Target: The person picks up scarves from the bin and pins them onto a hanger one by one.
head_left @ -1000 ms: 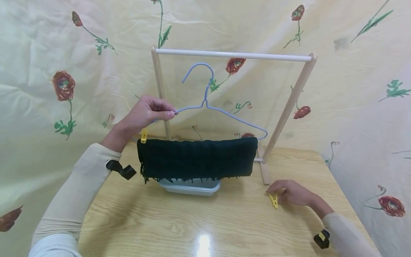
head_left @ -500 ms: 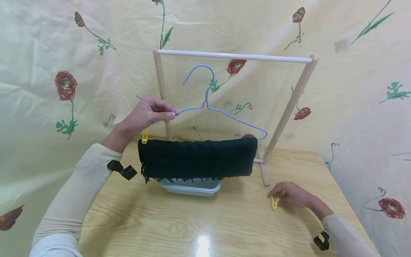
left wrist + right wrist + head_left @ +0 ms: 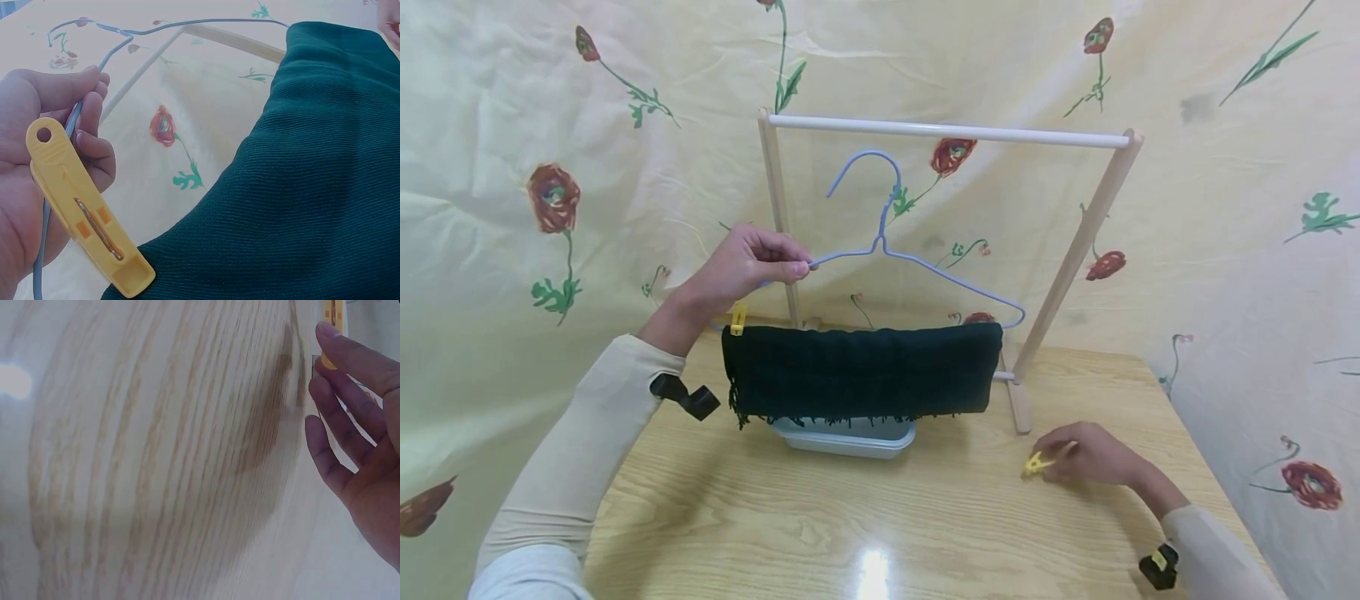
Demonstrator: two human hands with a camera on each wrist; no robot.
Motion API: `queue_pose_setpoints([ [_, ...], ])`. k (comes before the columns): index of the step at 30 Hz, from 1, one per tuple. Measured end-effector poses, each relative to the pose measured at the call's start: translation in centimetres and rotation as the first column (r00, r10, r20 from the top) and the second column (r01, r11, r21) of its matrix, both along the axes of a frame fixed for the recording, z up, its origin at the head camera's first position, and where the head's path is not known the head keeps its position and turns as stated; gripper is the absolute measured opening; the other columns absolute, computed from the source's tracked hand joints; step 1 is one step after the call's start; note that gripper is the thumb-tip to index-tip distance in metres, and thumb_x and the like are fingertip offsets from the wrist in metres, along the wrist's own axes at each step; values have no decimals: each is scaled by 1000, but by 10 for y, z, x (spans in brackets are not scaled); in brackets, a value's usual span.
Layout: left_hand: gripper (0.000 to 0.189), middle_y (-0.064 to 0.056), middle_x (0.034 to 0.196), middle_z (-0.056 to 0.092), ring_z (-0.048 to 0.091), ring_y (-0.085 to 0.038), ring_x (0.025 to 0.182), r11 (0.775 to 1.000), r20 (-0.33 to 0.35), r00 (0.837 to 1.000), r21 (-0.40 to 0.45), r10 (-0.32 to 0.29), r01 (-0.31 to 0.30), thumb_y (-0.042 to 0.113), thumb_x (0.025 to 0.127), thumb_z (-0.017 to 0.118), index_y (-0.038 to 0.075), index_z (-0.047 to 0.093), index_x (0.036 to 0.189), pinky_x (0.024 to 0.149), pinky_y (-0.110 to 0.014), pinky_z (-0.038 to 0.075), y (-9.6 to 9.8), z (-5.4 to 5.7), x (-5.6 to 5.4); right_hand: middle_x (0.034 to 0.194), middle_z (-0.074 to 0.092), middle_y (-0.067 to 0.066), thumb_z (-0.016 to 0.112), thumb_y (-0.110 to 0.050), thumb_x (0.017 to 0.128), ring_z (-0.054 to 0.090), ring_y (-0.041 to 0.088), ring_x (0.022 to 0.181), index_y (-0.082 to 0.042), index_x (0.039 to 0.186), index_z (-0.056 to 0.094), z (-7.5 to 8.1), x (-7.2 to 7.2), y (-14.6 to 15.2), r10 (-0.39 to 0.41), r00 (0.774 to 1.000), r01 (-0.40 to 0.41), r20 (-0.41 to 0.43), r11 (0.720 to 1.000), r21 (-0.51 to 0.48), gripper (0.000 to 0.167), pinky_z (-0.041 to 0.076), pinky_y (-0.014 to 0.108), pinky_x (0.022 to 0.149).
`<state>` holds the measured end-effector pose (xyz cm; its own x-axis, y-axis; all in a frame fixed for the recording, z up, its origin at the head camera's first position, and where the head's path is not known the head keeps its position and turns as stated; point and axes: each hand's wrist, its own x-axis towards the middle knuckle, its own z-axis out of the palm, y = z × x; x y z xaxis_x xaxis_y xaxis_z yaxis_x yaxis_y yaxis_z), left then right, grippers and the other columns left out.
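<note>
My left hand (image 3: 748, 262) pinches the left shoulder of a blue wire hanger (image 3: 955, 279), holding it up with its hook at the top. Draped over the hanger's bottom bar is a dark green fringed scarf (image 3: 865, 371). A yellow clothespin (image 3: 90, 209) clips the scarf at its left end, close by the left palm. Low at the right, my right hand (image 3: 1090, 454) pinches a second yellow clothespin (image 3: 1037, 465) between thumb and forefinger, over the wooden table. The other fingers of that hand are loosely bent in the right wrist view.
Behind the hanger stands a wooden rack (image 3: 1078, 242) with a white top rail (image 3: 947, 130). A pale plastic tub (image 3: 850, 446) sits on the wooden table (image 3: 775, 525), partly hidden by the scarf. Flowered cloth (image 3: 625, 167) hangs behind and along the sides.
The clothespin in my right hand has turned from pointing down to pointing left, and the hand has shifted slightly right. The left hand, hanger and scarf stay nearly still.
</note>
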<state>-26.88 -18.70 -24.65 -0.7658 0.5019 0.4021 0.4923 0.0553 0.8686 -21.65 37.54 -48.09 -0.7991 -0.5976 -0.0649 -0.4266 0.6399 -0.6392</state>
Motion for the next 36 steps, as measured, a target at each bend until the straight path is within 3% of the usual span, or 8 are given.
queue_pose_setpoints([
  [14,28,1,88,74,61,-16,82,1000,-5,1000,0,1,-1,-5,95,64,15,82,92,78,-29,52,0,1,0,108,76,7,82,-26,87,67,7,91,-2,117,74,9,6,-4,-140,985,138,-105,990,-29,39,58,27,74],
  [25,25,-1,87,75,62,-16,80,1000,25,1000,1,13,-13,-4,96,64,14,82,94,79,-28,53,-1,0,1,108,74,7,82,-14,87,66,5,88,-4,118,73,15,15,-5,-185,963,162,-196,978,-131,33,58,28,73],
  [36,28,1,88,75,62,-17,80,1000,23,1000,2,6,-6,-5,96,63,17,82,94,79,-28,54,-2,2,2,108,73,5,80,-3,86,65,5,88,-6,120,72,45,26,-10,-234,922,170,-308,961,-220,35,56,22,76],
])
